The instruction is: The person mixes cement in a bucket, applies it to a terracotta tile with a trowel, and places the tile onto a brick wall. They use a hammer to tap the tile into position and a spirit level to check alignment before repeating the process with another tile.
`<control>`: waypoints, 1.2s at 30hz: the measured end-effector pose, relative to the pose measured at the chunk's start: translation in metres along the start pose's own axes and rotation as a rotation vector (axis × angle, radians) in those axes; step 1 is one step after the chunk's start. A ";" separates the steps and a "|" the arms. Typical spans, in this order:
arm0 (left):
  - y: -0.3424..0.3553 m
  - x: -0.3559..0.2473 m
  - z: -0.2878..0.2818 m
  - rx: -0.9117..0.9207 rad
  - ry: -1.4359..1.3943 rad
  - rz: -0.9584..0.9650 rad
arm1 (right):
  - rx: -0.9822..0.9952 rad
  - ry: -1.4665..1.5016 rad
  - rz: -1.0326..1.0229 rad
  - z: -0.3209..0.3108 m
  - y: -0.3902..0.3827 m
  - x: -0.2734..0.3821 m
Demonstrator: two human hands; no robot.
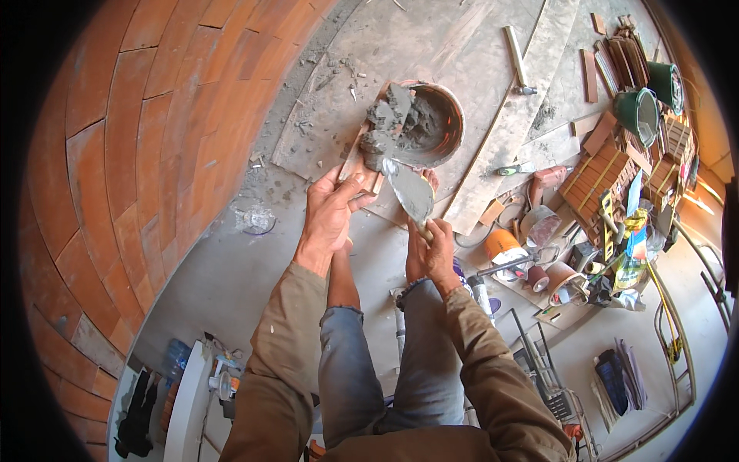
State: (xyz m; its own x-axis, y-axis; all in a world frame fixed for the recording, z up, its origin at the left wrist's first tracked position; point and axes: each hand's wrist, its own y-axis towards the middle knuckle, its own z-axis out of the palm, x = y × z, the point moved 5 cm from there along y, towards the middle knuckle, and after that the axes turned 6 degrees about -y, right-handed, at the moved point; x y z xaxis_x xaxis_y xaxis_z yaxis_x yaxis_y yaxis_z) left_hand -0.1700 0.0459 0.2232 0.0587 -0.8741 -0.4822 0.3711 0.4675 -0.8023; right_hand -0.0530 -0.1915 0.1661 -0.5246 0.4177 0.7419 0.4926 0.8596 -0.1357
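My left hand grips a narrow terracotta tile, tilted upward, with lumps of grey mortar heaped on its far part. My right hand is closed on a trowel handle, and the mortar-smeared blade reaches up to the tile beside the heap. Behind the tile is a round bucket holding more grey mortar. My bare lower legs show below my hands.
A terracotta-clad wall curves along the left. At right lie a long board, a hammer, a red drill, tile stacks, green buckets, an orange bucket and a metal frame.
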 end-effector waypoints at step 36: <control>-0.022 0.024 -0.101 -0.057 0.281 -0.119 | 0.951 0.345 0.677 -0.073 0.028 0.041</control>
State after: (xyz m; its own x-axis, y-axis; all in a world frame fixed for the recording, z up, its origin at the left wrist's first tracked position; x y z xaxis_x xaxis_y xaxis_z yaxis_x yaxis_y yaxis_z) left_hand -0.2705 0.0275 0.1937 -0.2437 -0.8560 -0.4559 0.3072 0.3777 -0.8735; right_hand -0.0100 -0.1722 0.2412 -0.0755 0.8897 0.4503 -0.1866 0.4310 -0.8828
